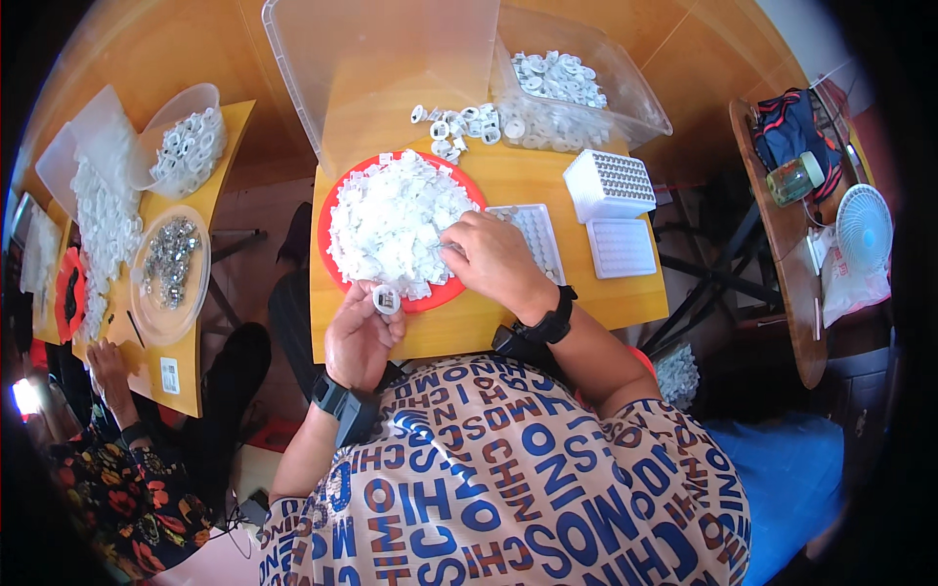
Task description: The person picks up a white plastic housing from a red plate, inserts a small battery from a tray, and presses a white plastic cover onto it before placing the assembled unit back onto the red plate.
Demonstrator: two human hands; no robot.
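Note:
My left hand is closed on a round white plastic part with a dark, metallic-looking middle, held just off the near edge of a red round tray. Heaped on that tray is a pile of small white plastic pieces. Over the pile's right side, my right hand has thumb and fingers pressed together; what they pinch, if anything, is too small to make out. Partly behind my right hand lies a white compartment tray holding small parts.
Stacked white trays and a flat white tray stand at right. Loose round white parts lie behind the pile, beside a clear bin. At left, a co-worker's hand rests by another table. A small fan is far right.

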